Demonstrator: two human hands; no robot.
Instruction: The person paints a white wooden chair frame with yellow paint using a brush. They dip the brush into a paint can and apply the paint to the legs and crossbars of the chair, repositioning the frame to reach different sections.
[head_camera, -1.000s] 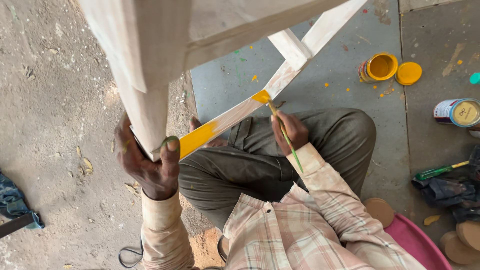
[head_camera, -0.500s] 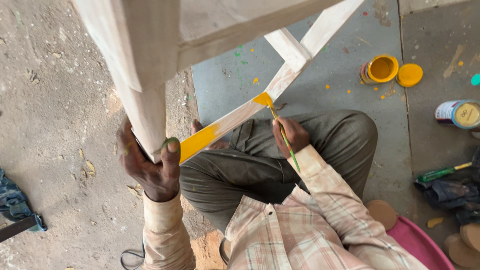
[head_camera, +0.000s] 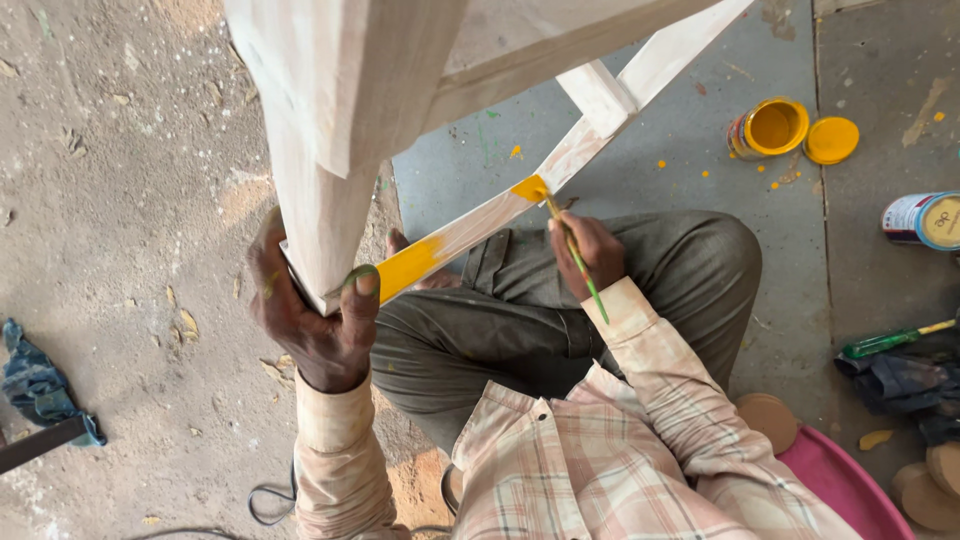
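Observation:
A pale wooden frame (head_camera: 340, 110) fills the upper middle, tilted over my lap. My left hand (head_camera: 315, 315) grips the end of its thick leg, thumb on the near face. A thin rail (head_camera: 480, 225) runs up to the right with two yellow painted patches. My right hand (head_camera: 590, 250) holds a thin green-handled brush (head_camera: 575, 255), its tip on the upper yellow patch (head_camera: 530, 187). I sit cross-legged in grey trousers.
An open can of yellow paint (head_camera: 768, 128) and its lid (head_camera: 832, 140) stand on the grey floor at upper right. Another closed can (head_camera: 925, 220) is at the right edge. A green screwdriver (head_camera: 890, 342), a dark cloth, a pink tub (head_camera: 850, 490) and wooden discs lie lower right. A blue rag (head_camera: 35, 385) is at left.
The brush tip has stayed at the upper yellow patch, with my right hand shifting slightly. My left hand keeps its grip on the leg.

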